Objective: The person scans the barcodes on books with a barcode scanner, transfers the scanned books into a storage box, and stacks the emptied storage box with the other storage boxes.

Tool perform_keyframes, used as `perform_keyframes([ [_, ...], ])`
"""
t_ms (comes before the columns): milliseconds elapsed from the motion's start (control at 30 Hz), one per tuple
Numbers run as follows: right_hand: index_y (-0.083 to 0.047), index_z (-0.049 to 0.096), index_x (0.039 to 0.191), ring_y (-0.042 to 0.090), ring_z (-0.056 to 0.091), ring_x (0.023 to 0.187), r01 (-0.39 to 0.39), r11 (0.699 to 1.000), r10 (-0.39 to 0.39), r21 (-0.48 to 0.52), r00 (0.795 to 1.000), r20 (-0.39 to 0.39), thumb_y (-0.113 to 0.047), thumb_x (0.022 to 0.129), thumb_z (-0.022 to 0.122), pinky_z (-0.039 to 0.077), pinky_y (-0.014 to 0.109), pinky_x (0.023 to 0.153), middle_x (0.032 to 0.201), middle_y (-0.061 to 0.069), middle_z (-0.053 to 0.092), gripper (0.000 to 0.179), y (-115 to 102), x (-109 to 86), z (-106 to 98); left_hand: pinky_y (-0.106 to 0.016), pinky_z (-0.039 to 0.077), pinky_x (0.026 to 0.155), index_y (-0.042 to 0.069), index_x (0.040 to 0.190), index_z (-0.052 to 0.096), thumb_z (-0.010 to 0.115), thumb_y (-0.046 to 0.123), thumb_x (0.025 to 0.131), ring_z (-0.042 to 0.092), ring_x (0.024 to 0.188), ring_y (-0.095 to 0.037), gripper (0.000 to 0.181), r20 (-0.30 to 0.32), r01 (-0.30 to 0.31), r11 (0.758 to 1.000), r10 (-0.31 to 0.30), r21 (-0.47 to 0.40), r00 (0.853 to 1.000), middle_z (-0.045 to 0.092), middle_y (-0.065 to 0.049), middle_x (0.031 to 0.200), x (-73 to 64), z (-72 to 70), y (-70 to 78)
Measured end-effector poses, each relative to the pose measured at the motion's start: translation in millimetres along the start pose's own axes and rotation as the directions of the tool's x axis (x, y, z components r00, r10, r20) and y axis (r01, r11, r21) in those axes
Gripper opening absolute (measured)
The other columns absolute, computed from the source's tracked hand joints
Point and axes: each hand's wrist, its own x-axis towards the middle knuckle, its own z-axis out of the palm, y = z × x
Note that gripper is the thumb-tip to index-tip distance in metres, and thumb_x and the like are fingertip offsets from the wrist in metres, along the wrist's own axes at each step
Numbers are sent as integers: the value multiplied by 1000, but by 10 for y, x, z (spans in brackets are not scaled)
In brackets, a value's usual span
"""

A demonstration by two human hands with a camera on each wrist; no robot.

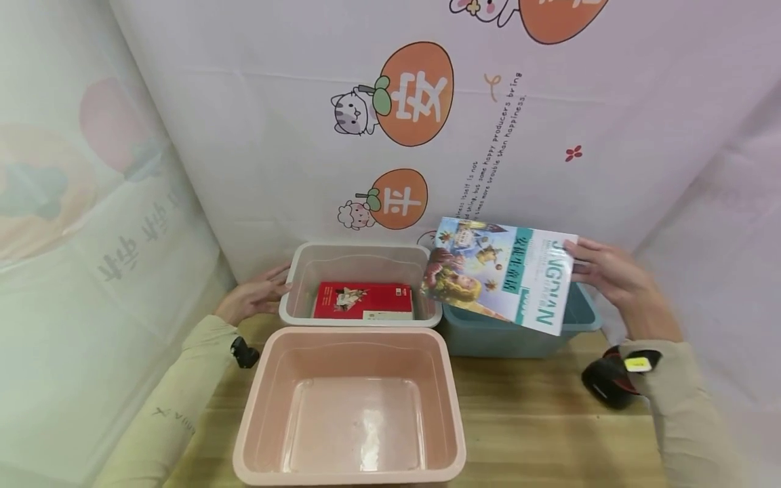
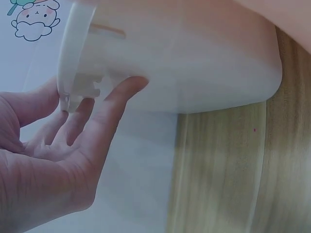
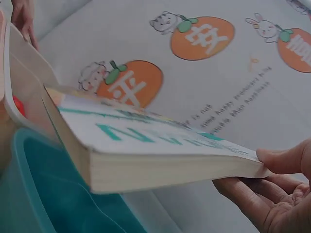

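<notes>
My right hand [image 1: 610, 271] pinches a paperback book [image 1: 500, 271] by its edge, thumb on the cover and fingers beneath. The book has a colourful illustrated cover with a white band and teal lettering. It hangs tilted above the blue bin [image 1: 506, 342], its far end by the white bin's right rim. In the right wrist view, the book's page block [image 3: 170, 170] faces the camera. At the left, my left hand [image 1: 256, 297] holds the rim of the white bin [image 1: 360, 322], thumb on the rim and fingers under it. A red book [image 1: 366, 298] lies inside that bin.
A pink bin [image 1: 360, 339] stands in front of the white one on the wooden table [image 1: 537, 420]. Printed white cloth [image 1: 274, 135] hangs behind and at both sides. Each forearm wears a dark wrist device [image 1: 613, 379].
</notes>
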Motion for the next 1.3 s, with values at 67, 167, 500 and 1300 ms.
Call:
perform_keyframes([
  [67,-28,75,112,9,73,94,3,1000,-4,-24,1000,-2,-22,107,62,62,27,79,105,-8,77,16,36,144,143,-34,60,94,20,170,0,48,14,112,62,128,-26,76,-17,10,1000,-10,-8,1000,18,-27,171,11,7,-8],
  [167,-26,71,115,8,72,94,8,998,-8,-56,1000,7,-24,107,62,61,27,80,104,-10,76,12,110,345,341,-33,60,93,19,170,1,50,15,112,61,129,-28,76,-26,26,1000,-26,-17,999,20,-27,171,16,10,-28],
  [500,1,45,155,10,74,91,-5,986,1,-165,1000,-22,-28,108,60,60,30,81,98,-11,75,57,341,955,983,-32,60,89,17,170,3,50,16,112,66,113,-16,75,-25,32,998,-33,-51,999,28,-31,164,-33,-27,-53],
  [1300,-6,53,152,24,67,105,-147,968,146,-204,989,-20,-26,109,60,58,38,93,121,9,66,48,689,1543,1997,-39,56,103,15,168,-5,43,17,114,56,134,-31,72,20,39,999,-39,-20,999,12,-30,171,20,-9,-57],
])
